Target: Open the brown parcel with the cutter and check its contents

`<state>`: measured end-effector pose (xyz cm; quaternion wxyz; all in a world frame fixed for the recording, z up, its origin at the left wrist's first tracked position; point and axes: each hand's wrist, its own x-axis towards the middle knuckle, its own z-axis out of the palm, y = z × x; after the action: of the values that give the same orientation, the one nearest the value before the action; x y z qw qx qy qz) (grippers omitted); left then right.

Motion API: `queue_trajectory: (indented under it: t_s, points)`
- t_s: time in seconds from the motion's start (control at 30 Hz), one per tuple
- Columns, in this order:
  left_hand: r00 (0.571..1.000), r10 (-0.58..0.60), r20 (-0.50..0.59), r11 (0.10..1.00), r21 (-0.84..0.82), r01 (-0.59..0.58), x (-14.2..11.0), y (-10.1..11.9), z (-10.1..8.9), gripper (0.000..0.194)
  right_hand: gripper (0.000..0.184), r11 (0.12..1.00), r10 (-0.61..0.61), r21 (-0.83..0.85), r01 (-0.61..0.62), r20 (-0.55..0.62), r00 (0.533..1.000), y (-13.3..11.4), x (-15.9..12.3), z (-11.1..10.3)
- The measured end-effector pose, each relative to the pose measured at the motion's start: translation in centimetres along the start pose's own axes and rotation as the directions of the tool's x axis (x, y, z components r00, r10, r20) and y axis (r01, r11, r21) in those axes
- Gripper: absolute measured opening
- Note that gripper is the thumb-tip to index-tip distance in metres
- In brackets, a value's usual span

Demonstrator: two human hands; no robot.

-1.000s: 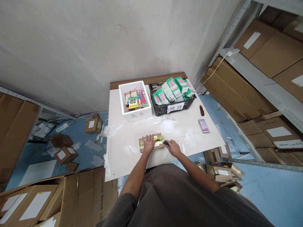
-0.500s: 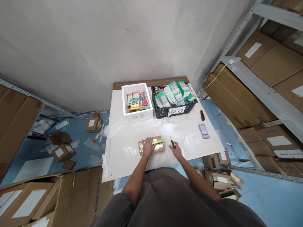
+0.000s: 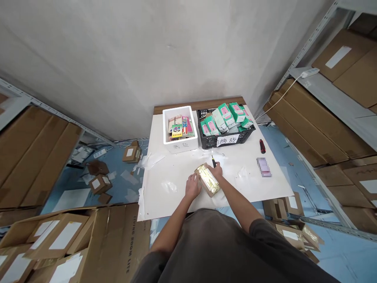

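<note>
A small cardboard box [image 3: 208,180] with shiny gold tape lies tilted on the white-covered table [image 3: 159,200] in front of me. My left hand [image 3: 193,186] is closed on its left edge, fingers curled at the upper corner. My right hand [image 3: 216,170] grips a slim box cutter [image 3: 213,161] with a black handle and a yellow tip pointing away from me. The fingers of that hand also lie against the box's upper right side; their exact contact is hard to see.
Behind stand a white foam box [image 3: 181,146] of small colourful packets and a black crate [image 3: 243,136] of green-and-pink boxes. At right lie a red-and-black utility knife [image 3: 262,146] and a blurred purple item [image 3: 264,167]. Shelves and cartons [image 3: 118,236] flank the table.
The box has turned from lying crosswise to pointing lengthwise and moved right. My left hand has shifted from its top to its left edge. My right hand, holding the cutter, has come to the box.
</note>
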<state>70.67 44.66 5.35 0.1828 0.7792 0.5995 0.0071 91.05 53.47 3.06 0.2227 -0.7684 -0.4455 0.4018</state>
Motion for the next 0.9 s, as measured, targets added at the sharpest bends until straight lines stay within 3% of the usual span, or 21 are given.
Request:
queue_trajectory:
  t_s: [0.03, 0.1, 0.17, 0.23, 0.33, 0.4, 0.57, 0.67, 0.8, 0.9]
  points:
    - [0.987, 0.153, 0.052, 0.988, 0.022, -0.155, 0.4, -0.3, -0.6, 0.069, 0.069, 1.000, 0.022, 0.014, -0.022, -0.014, 1.000, 1.2, -0.6, -0.5]
    - [0.895, 0.401, 0.197, 0.910, 0.025, -0.414, 1.4, -0.4, -1.4, 0.080, 0.073, 0.997, 0.069, 0.032, -0.068, -0.046, 0.997, 4.2, -2.5, -1.5]
    - [0.795, 0.527, 0.302, 0.832, 0.006, -0.554, 2.4, 0.3, -1.6, 0.087, 0.075, 0.996, 0.079, 0.036, -0.077, -0.041, 0.996, 7.5, -4.8, -2.2]
    - [0.755, 0.567, 0.330, 0.799, 0.003, -0.602, 3.0, 1.6, -1.1, 0.081, 0.073, 0.993, 0.111, 0.032, -0.110, -0.038, 0.993, 10.3, -6.8, -2.4]
    - [0.788, 0.538, 0.298, 0.824, 0.010, -0.567, 3.3, 3.2, -0.2, 0.064, 0.065, 0.981, 0.185, 0.057, -0.184, -0.023, 0.982, 12.4, -8.4, -1.9]
    - [0.827, 0.488, 0.278, 0.859, 0.011, -0.511, 3.0, 3.5, 0.2, 0.059, 0.061, 0.977, 0.201, 0.078, -0.199, -0.015, 0.979, 12.2, -8.1, -1.0]
    - [0.934, 0.307, 0.183, 0.944, 0.069, -0.324, 1.1, 1.9, 0.4, 0.056, 0.053, 0.990, 0.123, 0.060, -0.124, 0.023, 0.992, 7.3, -5.0, 1.7]
    - [0.971, 0.208, 0.121, 0.969, 0.110, -0.221, 0.1, 0.8, 0.5, 0.060, 0.045, 0.998, 0.013, 0.055, -0.018, 0.084, 0.996, 4.5, -3.9, 2.3]
    - [0.976, 0.128, 0.179, 0.982, 0.118, -0.150, 0.4, 0.0, 0.7, 0.064, 0.029, 0.984, -0.105, 0.163, 0.071, 0.211, 0.972, 4.8, -4.3, 0.5]
    - [0.972, 0.117, 0.203, 0.984, 0.106, -0.141, 1.3, 0.0, 0.7, 0.066, 0.037, 0.970, -0.166, 0.234, 0.064, 0.445, 0.880, 7.1, -5.1, -2.7]
